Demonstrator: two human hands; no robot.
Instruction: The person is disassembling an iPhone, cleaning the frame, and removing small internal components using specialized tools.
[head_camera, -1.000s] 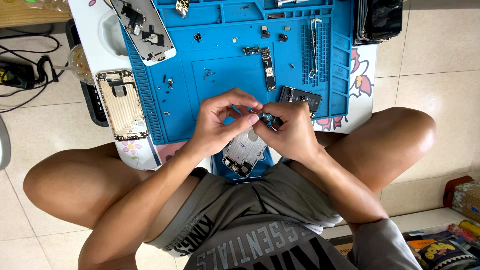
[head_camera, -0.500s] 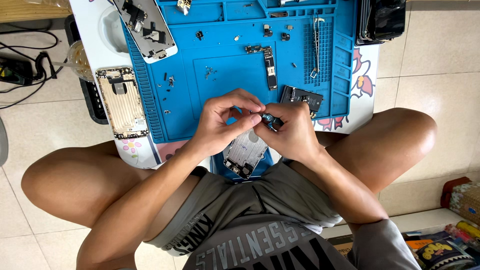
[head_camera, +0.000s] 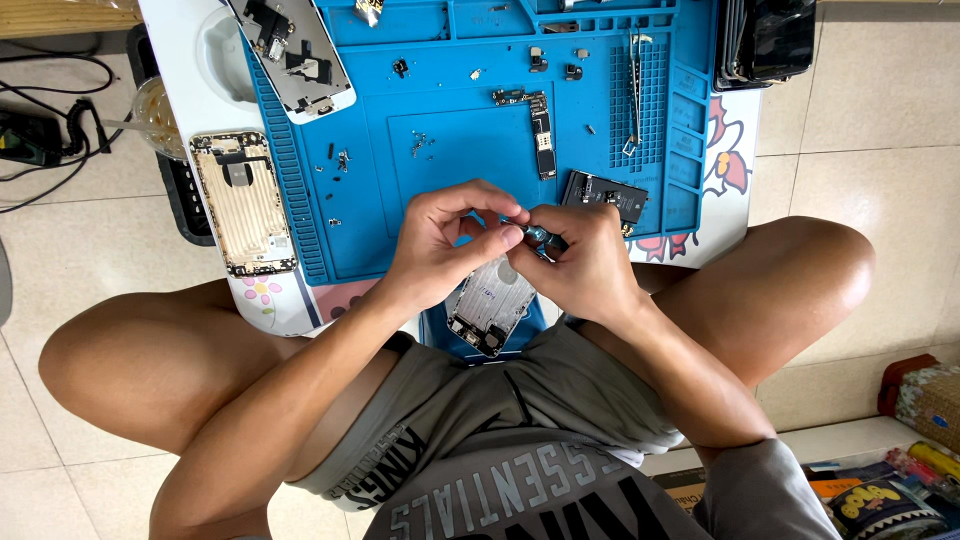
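My left hand (head_camera: 445, 245) and my right hand (head_camera: 580, 262) meet above the near edge of a blue repair mat (head_camera: 440, 190). Both pinch a small blue-handled tool (head_camera: 538, 236) between their fingertips. Just below the hands a silver phone housing (head_camera: 490, 305) lies tilted, its inside facing up, partly hidden by my fingers. What the tool's tip touches is hidden.
On the mat lie a narrow logic board (head_camera: 541, 122), a black phone part (head_camera: 604, 195), tweezers (head_camera: 634, 90) and several tiny screws (head_camera: 420, 145). A gold phone housing (head_camera: 243, 205) rests at the left, a white screen assembly (head_camera: 292, 55) above it. Cables (head_camera: 50, 130) run on the floor at left.
The hands stay together in nearly the same spot; the fingers have shifted slightly around the small tool. Nothing else moved.
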